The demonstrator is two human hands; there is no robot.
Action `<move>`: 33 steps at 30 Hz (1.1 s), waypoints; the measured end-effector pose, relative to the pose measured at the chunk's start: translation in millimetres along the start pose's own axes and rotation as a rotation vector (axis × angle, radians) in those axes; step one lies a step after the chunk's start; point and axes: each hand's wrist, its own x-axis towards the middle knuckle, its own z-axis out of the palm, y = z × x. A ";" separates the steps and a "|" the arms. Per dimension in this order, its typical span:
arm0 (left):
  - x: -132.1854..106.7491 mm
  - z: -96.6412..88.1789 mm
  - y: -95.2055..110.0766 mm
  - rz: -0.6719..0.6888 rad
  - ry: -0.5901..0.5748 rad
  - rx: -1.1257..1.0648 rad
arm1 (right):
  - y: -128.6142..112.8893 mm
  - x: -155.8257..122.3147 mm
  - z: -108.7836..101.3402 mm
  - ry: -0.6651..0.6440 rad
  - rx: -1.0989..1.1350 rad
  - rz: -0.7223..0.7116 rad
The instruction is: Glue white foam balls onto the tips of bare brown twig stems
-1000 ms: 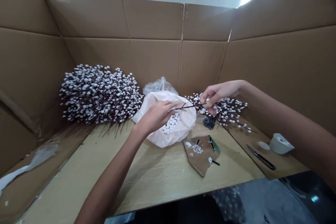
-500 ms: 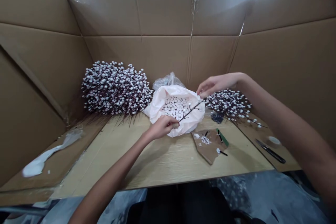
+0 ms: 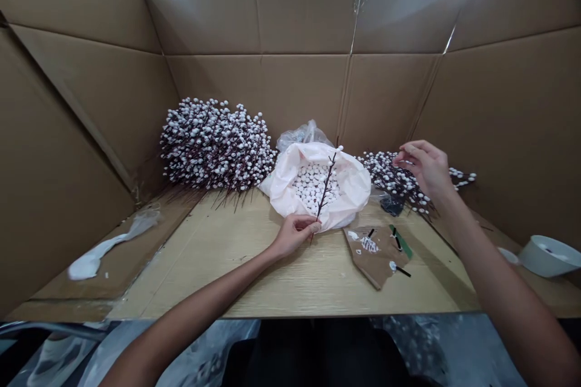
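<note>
My left hand (image 3: 296,234) pinches the lower end of a thin dark artificial twig (image 3: 326,186) between thumb and fingers. The twig stands nearly upright in front of an open pale plastic bag (image 3: 284,178), with white at its tip and short bare side stems below. Small white balls (image 3: 311,188) fill the bag. Over to the right, my right hand (image 3: 426,169) is raised in front of a smaller bundle of white-berried twigs (image 3: 385,170). Its fingers are loosely bent and somewhat apart, and I see nothing held in them.
A large bundle of berry twigs (image 3: 218,145) lies at back left. Right of centre sits a cardboard scrap (image 3: 374,263) with white smears and small black sticks. A white bowl (image 3: 549,256) is at far right, a crumpled plastic piece (image 3: 109,248) at left. Cardboard walls (image 3: 299,21) surround the table.
My right hand has left the twig's tip and moved right. The twig has swung from slanting right to nearly upright in my left hand. The view has shifted, bringing the white bowl in.
</note>
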 end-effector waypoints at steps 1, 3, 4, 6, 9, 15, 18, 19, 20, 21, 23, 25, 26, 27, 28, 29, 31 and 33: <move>-0.8 0.8 -3.0 -0.001 0.024 -0.010 | 14.9 -0.7 -5.7 0.047 -0.004 0.009; -2.1 2.4 -7.1 -0.005 0.066 -0.026 | 43.2 -1.6 -14.8 0.149 -0.047 0.046; -2.7 3.1 -8.1 -0.008 0.084 -0.032 | 56.0 -2.1 -18.2 0.179 -0.065 0.058; -3.8 4.1 -8.5 -0.020 0.107 -0.041 | 77.8 -3.5 -23.6 0.228 -0.104 0.071; -5.2 5.2 -6.7 -0.035 0.122 -0.051 | 98.2 -6.6 -29.5 0.256 -0.160 0.070; -5.4 6.8 -4.6 -0.055 0.145 -0.060 | 107.8 -16.0 -31.8 0.196 -0.287 0.056; -5.2 7.3 -4.1 -0.056 0.156 -0.041 | 109.4 -21.5 -27.9 0.183 -0.349 0.043; -5.2 7.4 -4.0 -0.056 0.158 -0.037 | 110.0 -23.2 -26.9 0.181 -0.370 0.038; -5.2 7.5 -4.0 -0.057 0.158 -0.035 | 110.5 -24.6 -26.3 0.178 -0.390 0.034; -5.3 7.5 -4.0 -0.058 0.156 -0.035 | 110.9 -25.9 -26.0 0.175 -0.410 0.030; -5.4 7.5 -4.5 -0.058 0.155 -0.038 | 111.3 -27.8 -26.6 0.166 -0.444 0.025; -5.6 7.3 -5.2 -0.059 0.154 -0.040 | 111.3 -29.4 -27.4 0.146 -0.472 0.027; -5.6 7.1 -5.4 -0.060 0.155 -0.041 | 111.4 -30.1 -27.6 0.132 -0.484 0.029; -5.6 7.0 -5.6 -0.061 0.155 -0.041 | 111.5 -30.9 -27.6 0.117 -0.496 0.030; -5.6 6.8 -5.7 -0.061 0.154 -0.041 | 111.8 -31.8 -27.3 0.103 -0.509 0.031; -5.7 6.7 -5.7 -0.061 0.152 -0.041 | 112.2 -32.6 -26.8 0.089 -0.521 0.032; -5.7 6.6 -5.3 -0.061 0.150 -0.041 | 113.6 -34.2 -25.8 0.066 -0.543 0.031; -5.9 6.8 -4.7 -0.059 0.149 -0.042 | 115.8 -35.1 -25.3 0.048 -0.560 0.030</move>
